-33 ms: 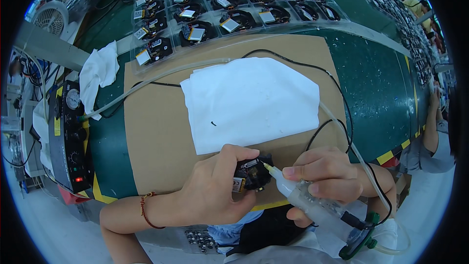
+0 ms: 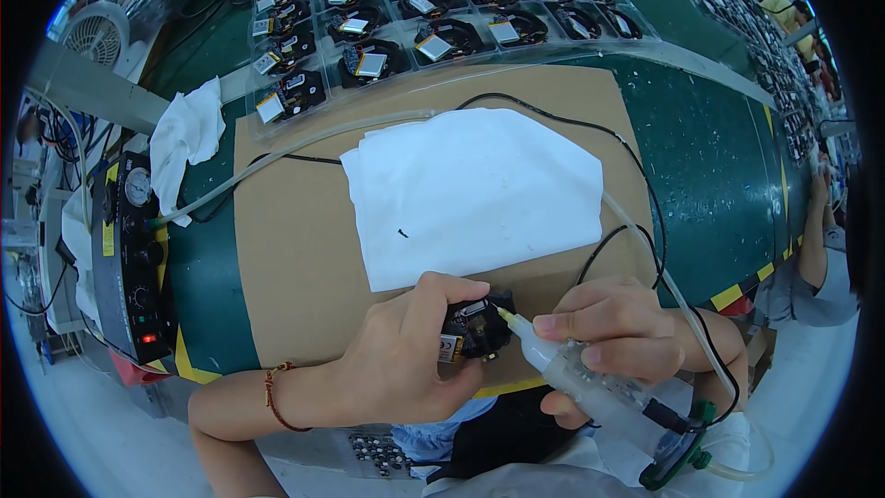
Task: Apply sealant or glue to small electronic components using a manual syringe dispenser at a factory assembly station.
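In the head view, looking down, the left hand (image 2: 406,341) is clamped on a small black electronic assembly (image 2: 479,327), held above the near edge of a cardboard sheet (image 2: 295,267); its fingers and thumb grip the assembly's left side. The right hand (image 2: 622,332) is closed around a translucent dispensing syringe (image 2: 590,378) with a green cap (image 2: 678,461) at its back end. The syringe's narrow yellowish tip (image 2: 505,314) points at the assembly's upper right part; whether they touch is unclear. Beyond the hands, a folded white cloth (image 2: 479,194) with 1 small black mark lies on the cardboard, which rests on a green surface (image 2: 719,184). At the far side, a clear compartmented tray (image 2: 516,55) carries rows of black parts with silver rectangular pieces. To the left stands a black control box (image 2: 134,249) with a round gauge and a lit red display, beside a crumpled white cloth (image 2: 187,134).
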Available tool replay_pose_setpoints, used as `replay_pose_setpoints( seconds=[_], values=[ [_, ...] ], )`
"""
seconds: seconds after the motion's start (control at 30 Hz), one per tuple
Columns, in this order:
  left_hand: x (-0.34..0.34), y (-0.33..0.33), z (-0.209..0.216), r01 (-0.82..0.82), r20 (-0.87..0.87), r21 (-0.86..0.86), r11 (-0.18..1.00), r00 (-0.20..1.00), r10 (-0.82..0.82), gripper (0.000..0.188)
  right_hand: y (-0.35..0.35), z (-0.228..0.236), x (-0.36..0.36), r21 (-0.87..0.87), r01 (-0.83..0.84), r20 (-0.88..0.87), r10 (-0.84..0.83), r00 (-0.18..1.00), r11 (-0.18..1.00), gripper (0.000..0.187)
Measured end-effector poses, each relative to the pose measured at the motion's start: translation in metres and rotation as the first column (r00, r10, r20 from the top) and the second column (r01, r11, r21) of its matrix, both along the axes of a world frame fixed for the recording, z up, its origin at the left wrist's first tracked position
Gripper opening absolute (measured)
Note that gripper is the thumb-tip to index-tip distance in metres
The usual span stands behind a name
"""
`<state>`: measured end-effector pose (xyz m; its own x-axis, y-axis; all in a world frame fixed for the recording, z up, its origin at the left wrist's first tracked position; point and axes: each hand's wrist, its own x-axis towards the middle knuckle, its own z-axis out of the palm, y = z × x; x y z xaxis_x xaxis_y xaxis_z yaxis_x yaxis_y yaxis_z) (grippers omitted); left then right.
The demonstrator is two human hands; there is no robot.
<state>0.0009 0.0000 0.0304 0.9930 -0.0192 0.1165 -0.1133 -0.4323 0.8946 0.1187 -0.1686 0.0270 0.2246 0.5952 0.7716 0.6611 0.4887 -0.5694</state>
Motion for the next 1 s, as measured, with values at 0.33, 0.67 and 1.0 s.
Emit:
replay_pose_setpoints(
  seconds=[0.33, 0.67, 1.0],
  values=[
    [-0.0007, 0.001, 0.0018, 0.011, -0.031, 0.018, 1.0, 0.999, -0.01, 0.052, 0.0, 0.0013, -0.0001, 0.0, -0.002, 0.009, 0.002, 1.0, 1.0, 0.043],
    [-0.0006, 0.001, 0.004, 0.021, -0.028, 0.041, 0.999, 0.999, -0.02, 0.052, 0.0003, 0.0009, -0.0011, 0.009, -0.002, -0.001, 0.002, 1.0, 1.0, 0.042],
    [0.0004, 0.0012, 0.0012, 0.03, 0.034, 0.045, 0.999, 0.999, -0.032, 0.049, -0.0006, 0.0013, -0.0009, -0.017, -0.021, -0.042, 0.021, 0.999, 1.0, 0.039]
  ],
)
